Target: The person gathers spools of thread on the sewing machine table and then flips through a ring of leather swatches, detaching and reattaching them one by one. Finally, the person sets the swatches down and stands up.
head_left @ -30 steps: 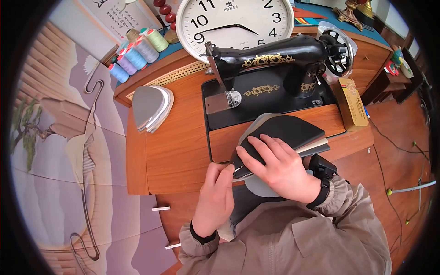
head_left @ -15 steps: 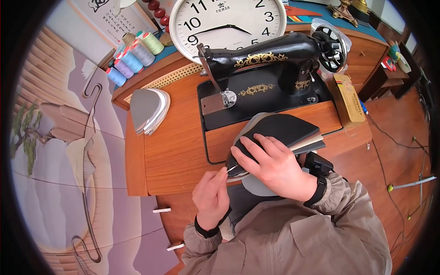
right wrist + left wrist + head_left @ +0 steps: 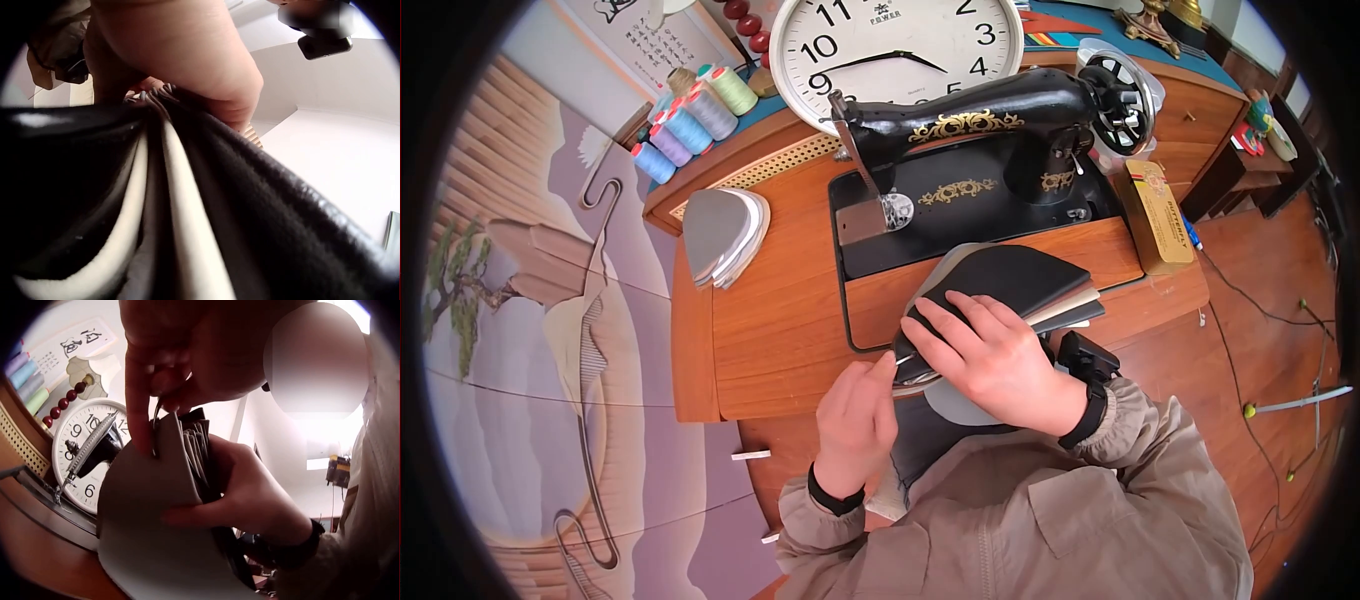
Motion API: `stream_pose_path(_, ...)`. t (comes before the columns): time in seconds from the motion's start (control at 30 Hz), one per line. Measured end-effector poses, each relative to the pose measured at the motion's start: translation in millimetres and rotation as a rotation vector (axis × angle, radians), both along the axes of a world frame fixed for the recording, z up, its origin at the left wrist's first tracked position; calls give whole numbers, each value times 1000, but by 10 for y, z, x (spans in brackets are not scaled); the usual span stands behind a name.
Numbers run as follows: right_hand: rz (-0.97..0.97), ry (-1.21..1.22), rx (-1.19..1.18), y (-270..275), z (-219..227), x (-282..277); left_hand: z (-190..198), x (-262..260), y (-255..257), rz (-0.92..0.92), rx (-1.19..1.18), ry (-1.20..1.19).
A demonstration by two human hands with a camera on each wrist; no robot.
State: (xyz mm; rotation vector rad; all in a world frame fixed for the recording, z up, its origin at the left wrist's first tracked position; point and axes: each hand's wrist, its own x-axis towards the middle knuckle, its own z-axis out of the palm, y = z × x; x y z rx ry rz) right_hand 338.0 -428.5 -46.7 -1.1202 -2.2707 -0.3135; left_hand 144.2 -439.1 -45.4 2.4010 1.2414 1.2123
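While pressed flat by right hand (image 3: 1000, 362) at the table's (image 3: 780, 320) front edge, stack of leather pieces (image 3: 1010, 285) unmoved; left hand (image 3: 855, 425), back at its corner, pinching bottom grey piece (image 3: 150, 506).

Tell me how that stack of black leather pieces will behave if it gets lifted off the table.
The stack of leather pieces would probably flex rather than stay rigid: its layers curve in the right wrist view. It likely fans apart, since the edges already splay where the left hand pinches one and the right hand presses.
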Motion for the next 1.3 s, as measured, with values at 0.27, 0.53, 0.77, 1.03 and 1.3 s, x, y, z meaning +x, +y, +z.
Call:
stream_pose_path(0.27,63,381,-106,-1,150,203,-182,34,65,-150,-330,-528)
stream_pose_path(0.53,70,1065,-357,-150,251,204,-297,652,-93,-326,-458,-384)
stream_pose_path(0.77,414,735,-537,-251,500,222,-450,673,27,-535,-699,-865)
stream_pose_path(1.03,81,516,-208,-80,304,385,-496,251,107,-384,-1144,-1455)
stream_pose_path(1.3,370,1467,-1173,-96,-40,200,-471,59,118,-318,-1101,-1534)
